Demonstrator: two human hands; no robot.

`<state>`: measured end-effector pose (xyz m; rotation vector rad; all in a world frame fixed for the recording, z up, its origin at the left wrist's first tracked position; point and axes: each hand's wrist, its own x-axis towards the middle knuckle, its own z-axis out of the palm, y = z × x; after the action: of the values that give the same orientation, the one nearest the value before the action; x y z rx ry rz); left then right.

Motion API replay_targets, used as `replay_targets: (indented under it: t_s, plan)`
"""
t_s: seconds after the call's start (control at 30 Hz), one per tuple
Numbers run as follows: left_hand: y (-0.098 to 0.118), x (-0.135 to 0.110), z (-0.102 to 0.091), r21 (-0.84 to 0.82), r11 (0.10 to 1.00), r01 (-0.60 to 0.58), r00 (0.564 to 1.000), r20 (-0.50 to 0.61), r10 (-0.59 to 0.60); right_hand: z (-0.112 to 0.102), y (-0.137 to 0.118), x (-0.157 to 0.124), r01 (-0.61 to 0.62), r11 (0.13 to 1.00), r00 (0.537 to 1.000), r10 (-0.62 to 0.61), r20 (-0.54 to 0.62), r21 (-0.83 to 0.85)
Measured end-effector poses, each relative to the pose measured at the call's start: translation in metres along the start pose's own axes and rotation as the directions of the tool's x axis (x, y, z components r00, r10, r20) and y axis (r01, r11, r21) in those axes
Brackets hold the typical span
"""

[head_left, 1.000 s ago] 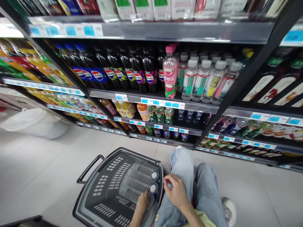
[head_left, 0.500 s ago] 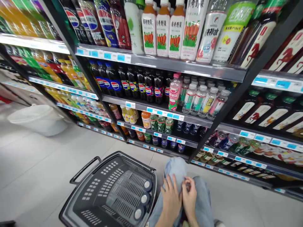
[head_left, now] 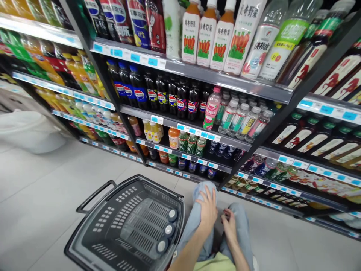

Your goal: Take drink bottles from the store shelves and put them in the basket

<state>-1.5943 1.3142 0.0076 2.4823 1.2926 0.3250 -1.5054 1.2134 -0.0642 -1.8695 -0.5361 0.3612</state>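
My left hand (head_left: 208, 205) lies on my left knee, its fingers spread over the jeans (head_left: 204, 187). Beside the inner side of my right knee is my right hand (head_left: 229, 220), with its fingers curled in and nothing visible in them. A dark grey shopping basket (head_left: 107, 214) stands on the floor to the left of my legs. Three bottles with white caps (head_left: 168, 230) lie side by side in it, caps toward me. Neither hand touches the basket. Its black handle (head_left: 94, 195) is folded out over the far left side.
Drink shelves (head_left: 197, 73) run across in front of me. On the middle one stand cola bottles (head_left: 139, 90), a pink bottle (head_left: 212, 107) and clear bottles (head_left: 229, 114). Carrot-labelled bottles (head_left: 190, 35) are above. A whitish tub (head_left: 31, 130) sits on the floor at left.
My hands have moved apart. The left one has slid forward onto the left knee, and the right one has shifted toward the right knee. The view has tilted slightly.
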Motion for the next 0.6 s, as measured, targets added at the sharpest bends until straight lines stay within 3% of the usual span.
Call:
replay_targets:
  t_s: [0.1, 0.23, 0.43, 0.6]
  plan:
    - [-0.003, 0.000, -0.004, -0.034, 0.999, 0.018, 1.000, 0.016, -0.017, 0.005, -0.033, 0.024, 0.142, 0.989, 0.990, -0.141, 0.027, -0.049]
    - [-0.005, -0.002, -0.005, -0.084, 0.996, 0.014, 1.000, 0.028, -0.012, 0.030, -0.111, 0.081, 0.359, 0.933, 0.931, -0.358, 0.064, 0.007]
    - [0.000, -0.003, 0.006, -0.099, 0.995, -0.008, 0.999, 0.049, 0.012, 0.103, -0.227, 0.172, 0.450, 0.893, 0.875, -0.436, 0.211, -0.018]
    - [-0.002, -0.004, 0.036, -0.075, 0.997, -0.018, 1.000, 0.014, 0.020, 0.167, -0.268, 0.220, 0.490, 0.852, 0.868, -0.458, 0.191, -0.185]
